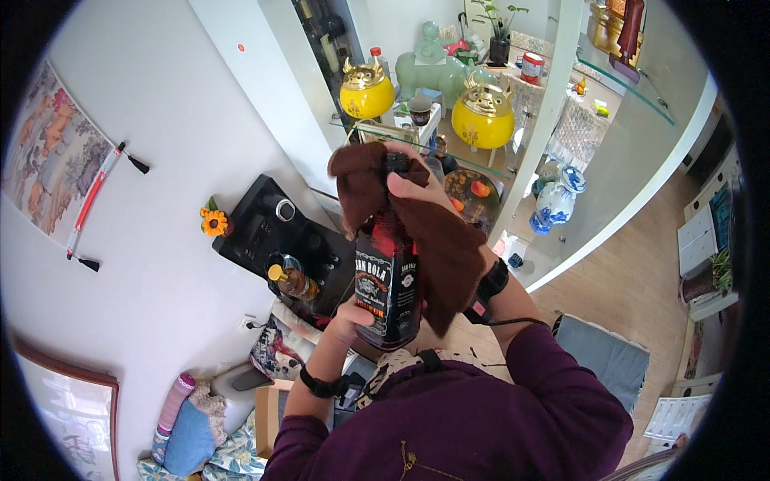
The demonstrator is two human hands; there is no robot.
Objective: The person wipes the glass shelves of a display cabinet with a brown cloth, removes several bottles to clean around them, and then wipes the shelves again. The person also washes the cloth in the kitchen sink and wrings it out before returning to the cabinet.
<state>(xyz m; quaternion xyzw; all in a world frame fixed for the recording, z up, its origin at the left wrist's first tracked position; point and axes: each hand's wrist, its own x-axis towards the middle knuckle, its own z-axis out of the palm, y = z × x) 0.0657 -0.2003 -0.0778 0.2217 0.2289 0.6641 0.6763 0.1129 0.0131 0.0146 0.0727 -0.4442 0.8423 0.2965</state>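
A square liquor bottle (388, 288) with a black printed label is held up in front of my chest. Around its lower part, my left hand (350, 318) grips it from the left side. My right hand (421, 183) holds a brown cloth (442, 258) at the bottle's neck, with the thumb against the black cap (396, 162). The cloth drapes over the neck and hangs down the bottle's right side, hiding part of the glass.
Glass shelves (433, 150) ahead carry two yellow ox-shaped jars (367, 93), (483, 117). A blue-and-white vase (556, 201) stands to the right. Left, a black tray table (319, 240) holds a gold-capped bottle (295, 281). A cabinet frame edge (538, 120) rises close to my right arm.
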